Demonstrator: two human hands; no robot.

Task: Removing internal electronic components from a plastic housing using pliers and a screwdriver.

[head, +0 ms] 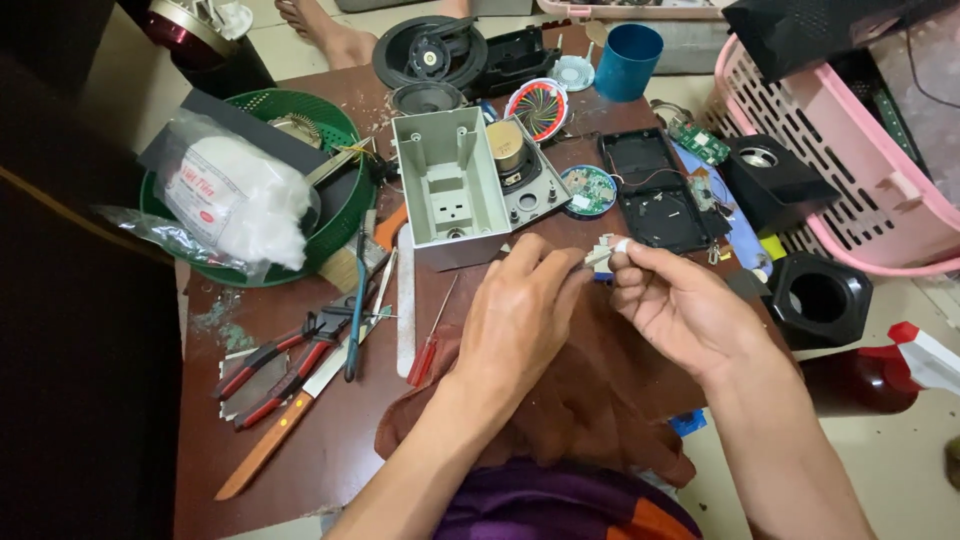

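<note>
Purple-and-orange cloth (570,510) at the bottom edge, nearest the camera, with a brown rag (590,400) draped above it across the near part of the counter (330,440).

Hands: left hand (520,315) and right hand (680,305) meet over the rag, fingertips pinched together on a small white-and-blue part (603,258); both closed narrowly on it. What kind of part it is cannot be told; it is too small and half covered.

Handling note: a piece this small is judged best worked low over the rag, so a slip lands on cloth and not among the clutter; a light, steady pinch and short finger movements would suit.

Counter, dark brown wood, crowded:
- grey plastic housing (450,185), open, just beyond the hands
- round green circuit board (589,190) and black case half (655,190) with thin wires
- red-handled screwdriver (430,340) beside the rag
- red-handled pliers (280,365), blue-handled tool (355,310), wooden-handled knife (275,435)
- green basket (320,130) holding a bag of white cotton (235,195)
- blue cup (627,60), black speaker parts (430,50) at the far edge

Room: pale tiled floor; pink laundry basket (860,180) to the right; two black speaker boxes (820,295); another person's bare foot (325,30) at the top.
</note>
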